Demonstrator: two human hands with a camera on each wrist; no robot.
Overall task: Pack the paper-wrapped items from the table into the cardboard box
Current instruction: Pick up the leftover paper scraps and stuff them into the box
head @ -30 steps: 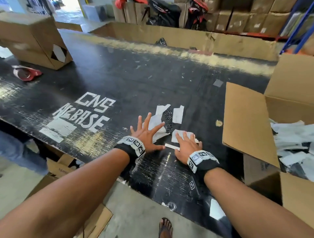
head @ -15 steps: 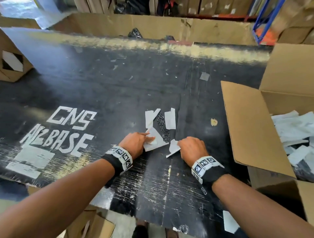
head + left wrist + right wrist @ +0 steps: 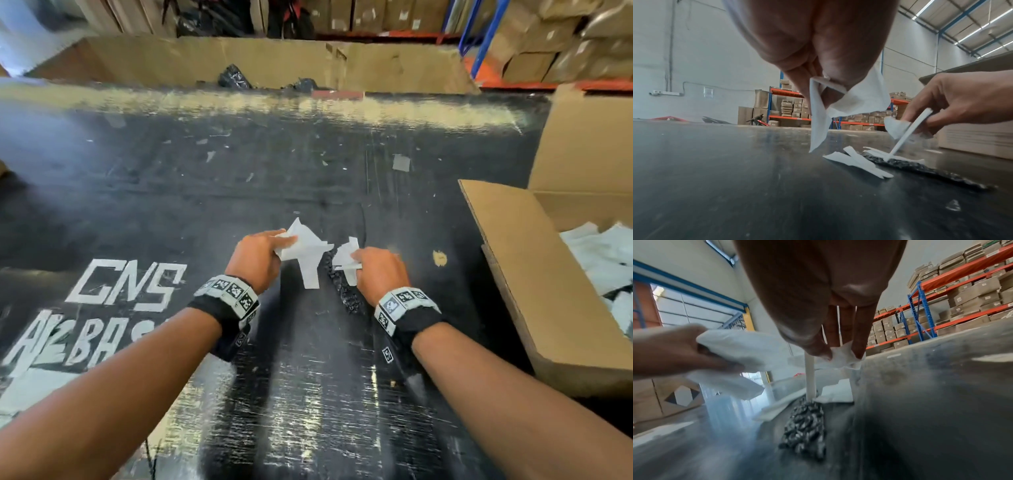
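The paper pieces (image 3: 308, 251), flat on the counter (image 3: 171, 205) a second earlier, were now pinched up in my left hand (image 3: 255, 260) and right hand (image 3: 378, 274), ready for the cardboard box (image 3: 534, 274) beside me.

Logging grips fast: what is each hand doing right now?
Left hand: fingers pinch crumpled white paper, lifted off the table.
Right hand: fingers pinch smaller white paper pieces.

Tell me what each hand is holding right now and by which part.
The left hand pinches white paper at its upper edge; the right hand pinches more white paper at its near end.
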